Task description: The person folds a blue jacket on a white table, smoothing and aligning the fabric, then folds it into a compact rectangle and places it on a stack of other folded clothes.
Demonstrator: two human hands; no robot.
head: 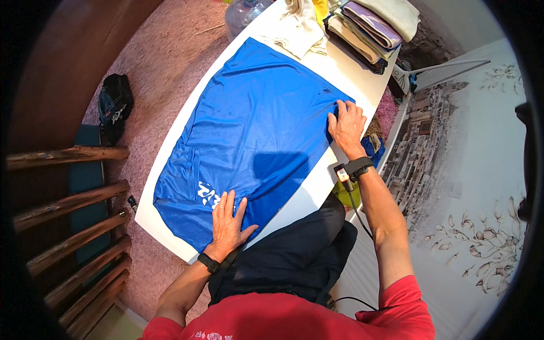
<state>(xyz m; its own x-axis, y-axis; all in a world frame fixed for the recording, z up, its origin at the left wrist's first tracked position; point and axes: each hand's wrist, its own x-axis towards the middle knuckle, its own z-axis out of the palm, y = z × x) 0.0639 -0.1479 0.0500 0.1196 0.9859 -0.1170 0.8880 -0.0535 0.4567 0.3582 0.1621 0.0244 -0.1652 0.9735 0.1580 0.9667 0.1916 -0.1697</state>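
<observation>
A blue garment of thin, shiny fabric (250, 114) lies spread over a white table (314, 193). White lettering shows near its lower left, partly covered by my left hand (227, 223). That hand rests flat on the cloth with its fingers apart. My right hand (348, 127) is at the garment's upper right corner, its fingertips touching the edge and slightly bent. I cannot tell whether that hand pinches any fabric. Small creases run across the cloth, with a bunched fold at the left side.
A stack of folded cloths (365, 32) and a crumpled white cloth (297, 29) occupy the table's far end. Beyond its left edge stands a clear plastic bottle (244, 17). Wooden slats (72, 204) and a black cap (115, 100) are at left, over pink carpet (157, 80).
</observation>
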